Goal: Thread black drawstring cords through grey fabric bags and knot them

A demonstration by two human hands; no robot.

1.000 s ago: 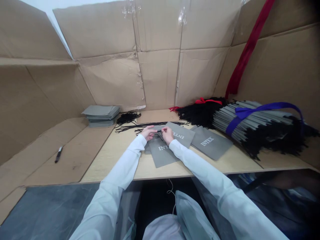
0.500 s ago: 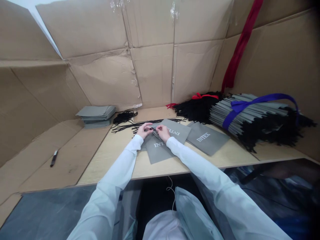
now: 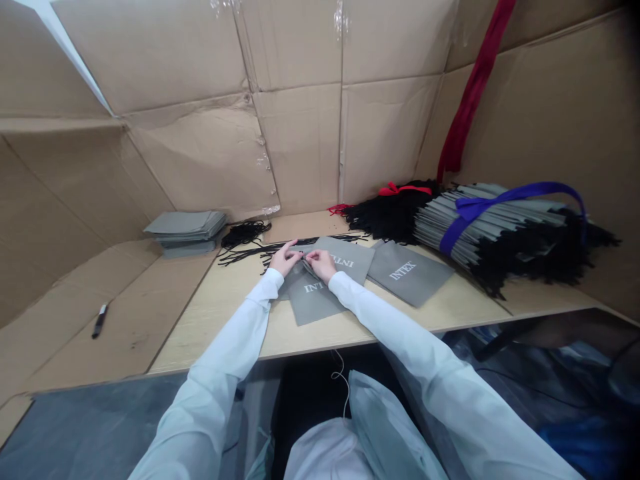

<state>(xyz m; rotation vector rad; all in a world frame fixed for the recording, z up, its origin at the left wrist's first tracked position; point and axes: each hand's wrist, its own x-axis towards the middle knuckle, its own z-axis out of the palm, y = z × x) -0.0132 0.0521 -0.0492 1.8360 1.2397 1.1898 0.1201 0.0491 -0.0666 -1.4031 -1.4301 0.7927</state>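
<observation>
Both hands meet at the top corner of a grey fabric pouch (image 3: 316, 303) with upside-down white lettering. My left hand (image 3: 286, 259) pinches a short black cord at that corner, its fingers bent. Close beside it, my right hand (image 3: 321, 265) is closed in a pinch on the same cord; the fingertips hide most of it. Under the hands another grey pouch (image 3: 357, 255) lies partly covered. More pouches marked INTEX (image 3: 413, 272) rest to the right. Loose black cords (image 3: 245, 256) are spread behind my left hand.
At the back left stand a stack of grey pouches (image 3: 187, 230) and a heap of black cords (image 3: 245, 233). A purple-tied bundle of corded pouches (image 3: 450, 220) and red-tied black cords (image 3: 380, 212) sit right. A marker (image 3: 99, 321) lies left. Cardboard walls (image 3: 300, 147) enclose the table.
The black loop that showed between my fingertips is smaller and mostly hidden now. My hands have drawn slightly closer together. The whole view has shifted a little.
</observation>
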